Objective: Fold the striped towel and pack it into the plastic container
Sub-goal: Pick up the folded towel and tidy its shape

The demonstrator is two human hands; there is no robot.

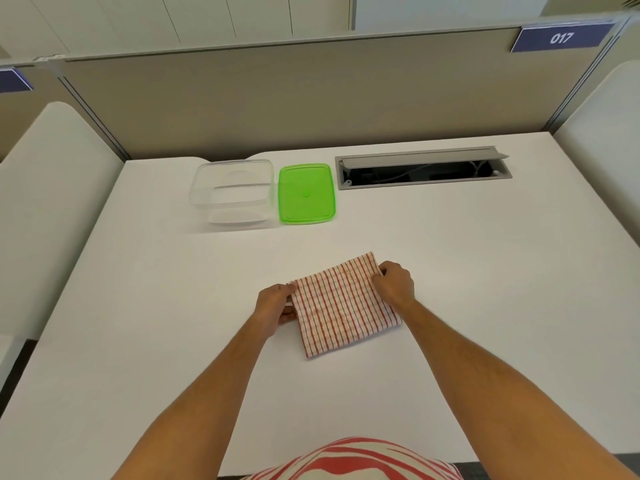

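The red-and-white striped towel [341, 304] lies folded into a small, slightly rotated rectangle in the middle of the white table [485, 271]. My left hand [275, 304] pinches its left edge near the far left corner. My right hand [394, 282] pinches the far right corner. The clear plastic container [231, 194] stands open and empty at the back of the table, well beyond the towel and to its left. Its green lid [306, 192] lies flat just right of it.
An open grey cable tray [424, 168] is set into the table at the back right. A beige partition wall [311, 98] closes off the far edge. White side panels flank the table on both sides.
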